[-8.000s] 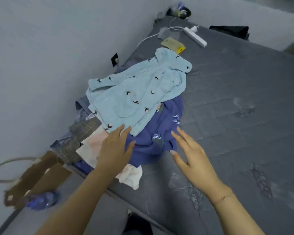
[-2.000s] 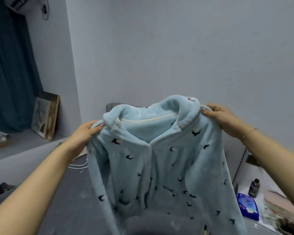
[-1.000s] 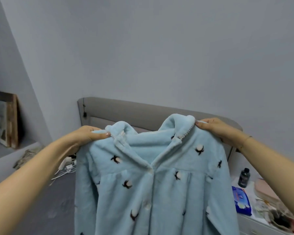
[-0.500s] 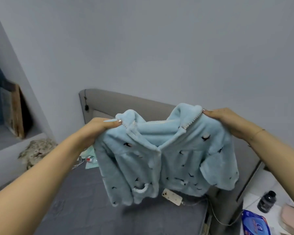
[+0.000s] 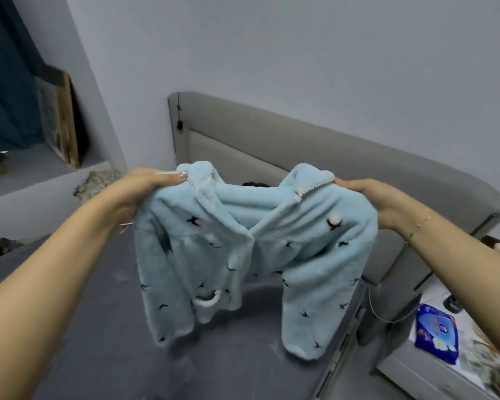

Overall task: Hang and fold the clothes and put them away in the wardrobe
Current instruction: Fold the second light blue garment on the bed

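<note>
Both hands are up holding the light blue fleece jacket (image 5: 254, 249) by its shoulders, out over the bed (image 5: 104, 327). Left hand (image 5: 145, 189) has its fingers curled round the shoulder next to the collar, thumb lying flat along the top edge. Right hand (image 5: 370, 197) is gripping the other shoulder, fingers tucked behind the fabric so can't see them fully. Jacket hangs front-facing with both sleeves dangling, cuffs just above the bed, not clearly touching it. Grey headboard (image 5: 344, 157) sits right behind the jacket. Bare mattress stretches out below and left of the jacket. The bed's edge runs under the right sleeve, with a blue packet (image 5: 436, 333) on the white stand beyond.
</note>
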`<state>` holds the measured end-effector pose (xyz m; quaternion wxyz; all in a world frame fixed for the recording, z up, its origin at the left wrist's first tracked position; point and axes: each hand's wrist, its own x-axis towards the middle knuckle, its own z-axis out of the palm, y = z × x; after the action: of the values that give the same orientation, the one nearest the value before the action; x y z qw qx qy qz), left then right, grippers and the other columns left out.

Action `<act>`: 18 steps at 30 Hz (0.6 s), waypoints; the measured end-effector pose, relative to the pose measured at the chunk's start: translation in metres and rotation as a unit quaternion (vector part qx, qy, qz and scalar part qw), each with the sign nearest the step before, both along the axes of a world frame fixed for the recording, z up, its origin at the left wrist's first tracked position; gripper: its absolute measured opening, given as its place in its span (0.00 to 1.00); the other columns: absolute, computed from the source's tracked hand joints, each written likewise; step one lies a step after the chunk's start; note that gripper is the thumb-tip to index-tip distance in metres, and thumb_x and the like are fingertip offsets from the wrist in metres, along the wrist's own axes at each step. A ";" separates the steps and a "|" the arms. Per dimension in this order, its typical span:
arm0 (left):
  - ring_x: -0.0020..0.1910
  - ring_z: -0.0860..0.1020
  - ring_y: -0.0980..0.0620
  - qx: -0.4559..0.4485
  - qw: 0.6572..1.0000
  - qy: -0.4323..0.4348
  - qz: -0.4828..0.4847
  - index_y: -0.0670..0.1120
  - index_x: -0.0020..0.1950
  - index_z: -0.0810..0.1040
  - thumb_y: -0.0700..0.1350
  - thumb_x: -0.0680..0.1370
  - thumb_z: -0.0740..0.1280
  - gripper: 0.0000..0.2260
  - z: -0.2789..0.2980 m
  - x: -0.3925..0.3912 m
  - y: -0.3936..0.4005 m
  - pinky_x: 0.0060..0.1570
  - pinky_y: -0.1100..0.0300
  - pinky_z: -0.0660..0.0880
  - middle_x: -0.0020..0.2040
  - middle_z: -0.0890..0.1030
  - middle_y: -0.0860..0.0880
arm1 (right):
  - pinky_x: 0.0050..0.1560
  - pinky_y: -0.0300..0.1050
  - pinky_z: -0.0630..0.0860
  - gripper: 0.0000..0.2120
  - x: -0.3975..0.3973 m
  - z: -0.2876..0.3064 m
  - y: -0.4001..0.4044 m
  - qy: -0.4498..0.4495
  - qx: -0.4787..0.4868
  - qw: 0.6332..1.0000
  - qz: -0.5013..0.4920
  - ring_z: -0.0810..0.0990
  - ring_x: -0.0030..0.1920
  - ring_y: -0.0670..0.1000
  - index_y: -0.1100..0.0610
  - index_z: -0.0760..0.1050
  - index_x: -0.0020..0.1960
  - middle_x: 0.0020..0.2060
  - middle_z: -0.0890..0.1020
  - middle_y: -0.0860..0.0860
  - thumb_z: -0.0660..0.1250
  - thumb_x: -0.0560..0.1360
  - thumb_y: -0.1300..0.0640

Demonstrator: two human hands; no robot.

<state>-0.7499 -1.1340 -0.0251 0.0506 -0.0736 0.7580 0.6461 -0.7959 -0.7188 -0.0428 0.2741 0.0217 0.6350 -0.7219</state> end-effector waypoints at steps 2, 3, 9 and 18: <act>0.43 0.84 0.49 -0.016 0.999 0.001 0.029 0.40 0.48 0.85 0.49 0.65 0.78 0.17 -0.010 0.005 -0.017 0.39 0.59 0.82 0.46 0.86 0.42 | 0.56 0.57 0.77 0.16 0.000 -0.018 -0.023 -0.027 0.006 1.000 -0.007 0.81 0.57 0.61 0.59 0.77 0.62 0.60 0.80 0.62 0.63 0.79 0.52; 0.43 0.85 0.49 -0.030 0.999 -0.008 0.045 0.40 0.49 0.85 0.49 0.66 0.78 0.17 -0.019 0.006 -0.025 0.40 0.59 0.82 0.46 0.86 0.43 | 0.58 0.58 0.75 0.17 -0.002 -0.031 -0.034 -0.046 0.013 0.999 -0.011 0.80 0.57 0.61 0.60 0.76 0.63 0.60 0.80 0.62 0.62 0.79 0.51; 0.41 0.84 0.54 -0.131 0.978 -0.152 0.053 0.47 0.45 0.86 0.52 0.69 0.77 0.11 -0.146 0.003 -0.066 0.41 0.60 0.81 0.46 0.86 0.50 | 0.49 0.54 0.80 0.17 -0.027 -0.173 -0.095 -0.165 0.075 0.983 0.002 0.84 0.52 0.60 0.63 0.78 0.60 0.55 0.83 0.61 0.64 0.79 0.52; 0.41 0.76 0.48 -0.223 0.921 -0.314 0.065 0.44 0.42 0.81 0.54 0.76 0.71 0.13 -0.453 0.045 -0.071 0.43 0.57 0.71 0.41 0.81 0.46 | 0.51 0.51 0.76 0.12 -0.016 -0.466 -0.144 -0.045 0.371 0.926 0.058 0.79 0.53 0.59 0.61 0.75 0.60 0.61 0.77 0.64 0.66 0.79 0.56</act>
<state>-0.7051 -1.2050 -0.4777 0.2258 -0.3313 0.8211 0.4062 -0.8123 -0.8631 -0.5093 0.3157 0.1178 0.8448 -0.4157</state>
